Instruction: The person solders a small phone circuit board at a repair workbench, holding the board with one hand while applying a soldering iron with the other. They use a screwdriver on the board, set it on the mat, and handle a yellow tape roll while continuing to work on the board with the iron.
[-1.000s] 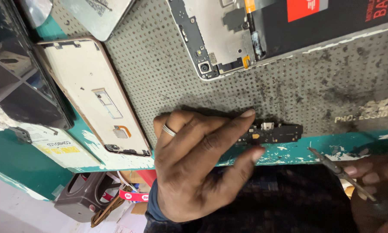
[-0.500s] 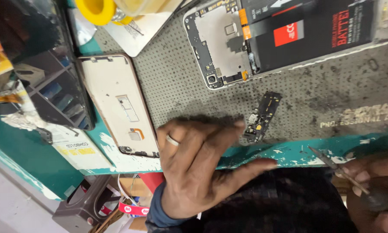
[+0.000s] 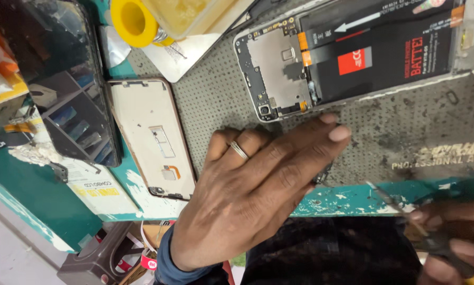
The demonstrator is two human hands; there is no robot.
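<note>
My left hand point(image 3: 253, 200), a ring on one finger, lies over the grey work mat point(image 3: 405, 132) near its front edge. Its fingers and thumb close on a small dark circuit board point(image 3: 323, 173); only a sliver of the board shows below the fingertips. My right hand point(image 3: 450, 237) sits at the lower right, off the table edge, gripping a thin metal tool point(image 3: 387, 195) with a yellow handle end. The tool's tip points up-left toward the board. An opened phone point(image 3: 279, 79) with its black battery point(image 3: 384, 58) exposed lies on the mat beyond my left fingers.
A pale phone back cover point(image 3: 150, 137) lies left of my hand, with a dark glass screen panel point(image 3: 52, 79) further left. A yellow tape roll point(image 3: 134, 21) and a plastic tub point(image 3: 195, 16) stand at the back. The teal table edge point(image 3: 353, 203) is chipped.
The view has dropped closer. My left hand has slid forward and spread over the small board, hiding most of it; the board had been turned from lying sideways to upright. The right hand barely moved.
</note>
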